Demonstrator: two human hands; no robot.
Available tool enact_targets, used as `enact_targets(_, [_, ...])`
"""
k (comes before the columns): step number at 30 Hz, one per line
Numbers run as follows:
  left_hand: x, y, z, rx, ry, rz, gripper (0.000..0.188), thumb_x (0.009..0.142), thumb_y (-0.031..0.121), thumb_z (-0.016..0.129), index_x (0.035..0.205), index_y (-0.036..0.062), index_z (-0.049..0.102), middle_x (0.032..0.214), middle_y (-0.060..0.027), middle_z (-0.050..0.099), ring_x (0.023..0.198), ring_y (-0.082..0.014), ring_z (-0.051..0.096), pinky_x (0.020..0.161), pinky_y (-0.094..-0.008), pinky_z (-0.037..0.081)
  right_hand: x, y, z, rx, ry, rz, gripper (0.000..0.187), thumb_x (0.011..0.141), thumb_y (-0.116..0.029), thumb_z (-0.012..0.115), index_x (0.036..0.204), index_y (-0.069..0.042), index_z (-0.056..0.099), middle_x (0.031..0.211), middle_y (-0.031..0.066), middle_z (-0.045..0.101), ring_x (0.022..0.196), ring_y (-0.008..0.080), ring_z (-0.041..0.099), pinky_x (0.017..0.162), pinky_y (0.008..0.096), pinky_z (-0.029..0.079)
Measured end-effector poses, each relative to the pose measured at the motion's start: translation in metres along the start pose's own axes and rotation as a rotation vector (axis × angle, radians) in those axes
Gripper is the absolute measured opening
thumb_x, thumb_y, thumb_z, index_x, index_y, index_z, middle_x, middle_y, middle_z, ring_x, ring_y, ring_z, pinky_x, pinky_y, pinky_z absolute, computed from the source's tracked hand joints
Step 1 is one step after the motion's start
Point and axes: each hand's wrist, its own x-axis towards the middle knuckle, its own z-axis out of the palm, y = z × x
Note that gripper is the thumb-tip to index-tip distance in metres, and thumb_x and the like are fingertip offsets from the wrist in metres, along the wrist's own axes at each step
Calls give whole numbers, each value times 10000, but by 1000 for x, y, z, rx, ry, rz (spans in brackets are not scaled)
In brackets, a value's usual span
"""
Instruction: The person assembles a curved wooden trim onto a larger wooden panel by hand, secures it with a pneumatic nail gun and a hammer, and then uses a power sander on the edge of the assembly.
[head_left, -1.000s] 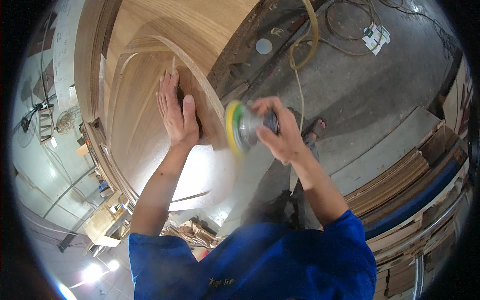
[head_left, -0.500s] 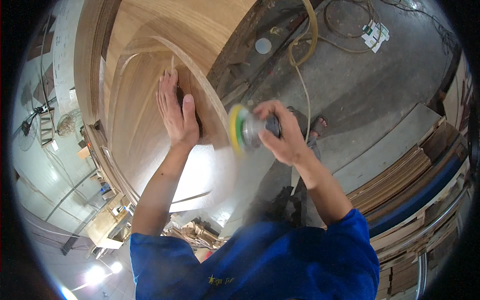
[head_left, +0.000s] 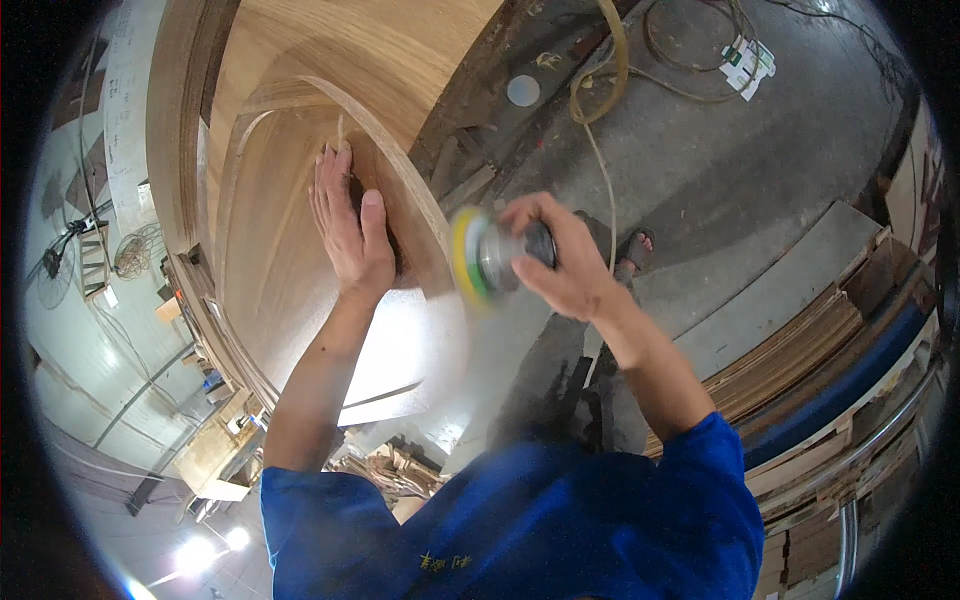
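My left hand (head_left: pixel 350 225) lies flat on a curved-edged wooden panel (head_left: pixel 275 220), fingers stretched out and pointing away from me. My right hand (head_left: pixel 565 255) grips a round orbital sander (head_left: pixel 505 255) by its dark body. The sander is tipped on its side, its yellow and green pad (head_left: pixel 466 257) facing the panel's right edge. Blur on the pad hides whether it touches that edge. A glossy bright patch shows on the near part of the panel, below my left wrist.
More wooden boards (head_left: pixel 360 40) lie under and beyond the panel. A yellowish hose (head_left: pixel 618 80) loops over the concrete floor at the far right, near a white-green piece of packaging (head_left: pixel 747 68). Stacked sheets (head_left: pixel 790 345) stand on the right. A white disc (head_left: pixel 523 91) lies beyond the sander.
My right hand and the sander have shifted slightly left and away from me along the panel's edge. My left hand stays flat in nearly the same place.
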Motion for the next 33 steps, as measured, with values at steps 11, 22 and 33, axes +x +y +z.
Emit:
enact_targets(11, [1, 0, 0, -12, 0, 14, 598, 1097, 396, 448, 1606, 84, 420, 1674, -181, 395, 1587, -390, 286, 1300, -545, 131, -4, 3, -5, -13, -40, 104, 412, 741, -137, 788, 1100, -71, 596, 1137, 114, 654, 1080, 291, 636, 1008, 397, 488])
enact_targets(22, [1, -6, 4, -53, -8, 14, 596, 1105, 380, 439, 1605, 58, 399, 1666, -180, 405, 1580, -399, 291, 1298, -538, 135, -44, 10, 8, 35, 37, -48, 403, 752, -105, 796, 1092, -95, 581, 1282, 154, 606, 1188, 311, 620, 1024, 407, 491])
enact_targets(33, [1, -6, 3, -52, -15, -5, 588, 1130, 327, 436, 1619, 6, 368, 1675, -171, 391, 1569, -300, 318, 1301, -410, 193, -79, 7, 28, 14, 127, 8, 400, 765, -223, 797, 1063, -99, 562, 1279, 168, 622, 1117, 330, 628, 973, 403, 494])
